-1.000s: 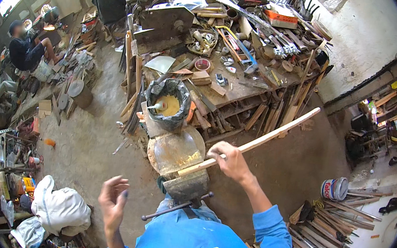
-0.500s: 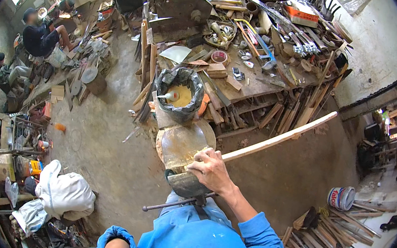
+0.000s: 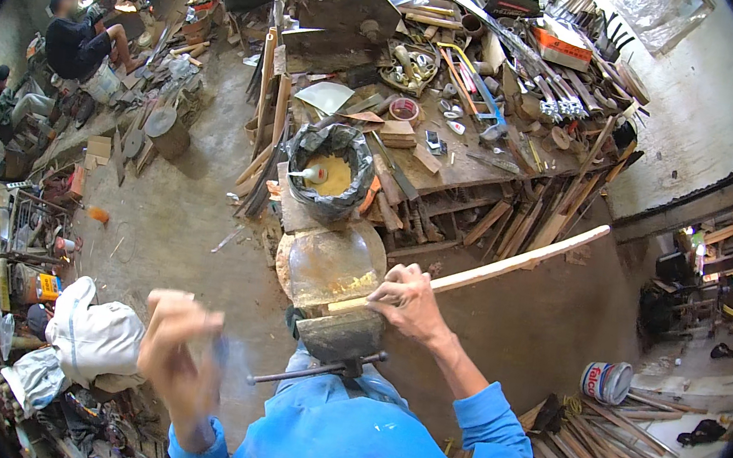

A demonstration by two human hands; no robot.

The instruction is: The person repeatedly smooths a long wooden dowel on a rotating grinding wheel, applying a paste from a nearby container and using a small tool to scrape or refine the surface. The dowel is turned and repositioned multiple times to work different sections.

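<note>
1. The right hand gripped a long wooden strip, its fingers wrapped around the near end, which lay over the bench vise.
2. The left hand hung blurred in the air, holding nothing; whether its fingers were curled I could not tell.
3. The step looked like seating the strip in the vise; next, the vise handle would need turning while the strip was held level.
</note>
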